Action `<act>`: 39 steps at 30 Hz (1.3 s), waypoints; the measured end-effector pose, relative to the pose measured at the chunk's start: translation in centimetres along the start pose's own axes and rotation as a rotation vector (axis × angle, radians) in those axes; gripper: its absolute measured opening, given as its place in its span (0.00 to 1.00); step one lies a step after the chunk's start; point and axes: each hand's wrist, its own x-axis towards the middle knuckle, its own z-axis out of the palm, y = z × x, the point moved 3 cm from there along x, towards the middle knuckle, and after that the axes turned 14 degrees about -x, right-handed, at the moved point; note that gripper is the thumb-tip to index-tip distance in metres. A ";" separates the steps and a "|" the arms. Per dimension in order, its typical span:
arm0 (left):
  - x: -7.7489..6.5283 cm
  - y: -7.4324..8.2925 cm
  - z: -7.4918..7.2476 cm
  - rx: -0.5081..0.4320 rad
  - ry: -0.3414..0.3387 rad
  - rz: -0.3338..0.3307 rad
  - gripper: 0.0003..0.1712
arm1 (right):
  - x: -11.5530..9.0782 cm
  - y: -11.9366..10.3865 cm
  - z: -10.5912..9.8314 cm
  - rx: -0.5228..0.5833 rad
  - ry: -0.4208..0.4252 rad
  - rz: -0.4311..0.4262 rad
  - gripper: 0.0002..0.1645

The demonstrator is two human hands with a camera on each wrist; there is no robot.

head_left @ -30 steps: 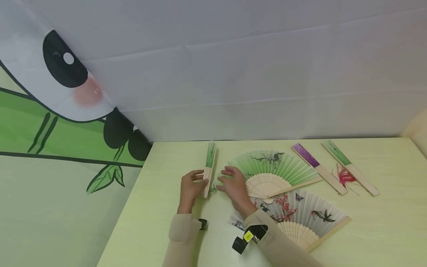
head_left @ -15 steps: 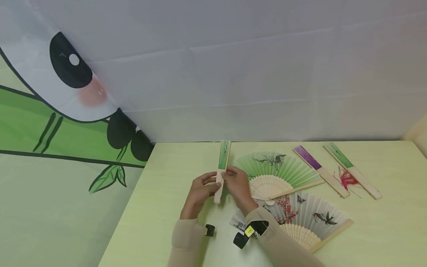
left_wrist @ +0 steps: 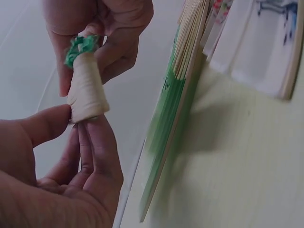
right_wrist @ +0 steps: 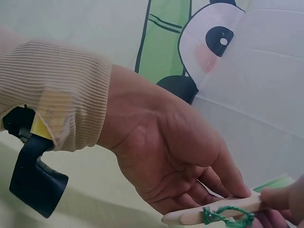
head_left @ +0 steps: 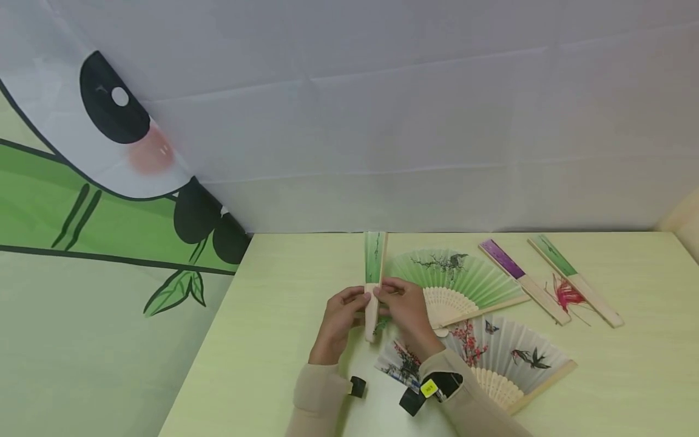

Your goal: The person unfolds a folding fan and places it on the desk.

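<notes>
A folded hand fan point(head_left: 374, 261), green toward its top and pale wood below, stands nearly upright above the table. My left hand point(head_left: 337, 321) pinches its lower part from the left, thumb in front. From the right, my right hand point(head_left: 406, 311) grips the same wooden part with thumb and fingers. A green cord point(right_wrist: 230, 214) is tied at the fan's pivot end, near the right hand in the right wrist view. The left wrist view shows the wooden end point(left_wrist: 88, 90) close up, between both hands. Some right fingers are hidden behind the fan.
Right of the hands lie a spread green fan point(head_left: 464, 279) and a spread white flowered fan point(head_left: 532, 349). Farther right are a folded purple fan point(head_left: 505, 258), a second folded green fan point(head_left: 554, 255) and a red tassel point(head_left: 568, 294). White cloth point(head_left: 437, 121) hangs behind the table.
The folded fan has moved right and been raised. My right hand, apart from it a second ago, now grips it too. The fan has turned, showing a wider green face.
</notes>
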 end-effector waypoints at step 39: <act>-4.9 -1.3 6.1 -0.474 0.302 0.157 0.07 | -2.7 1.0 -6.4 0.228 0.202 0.087 0.23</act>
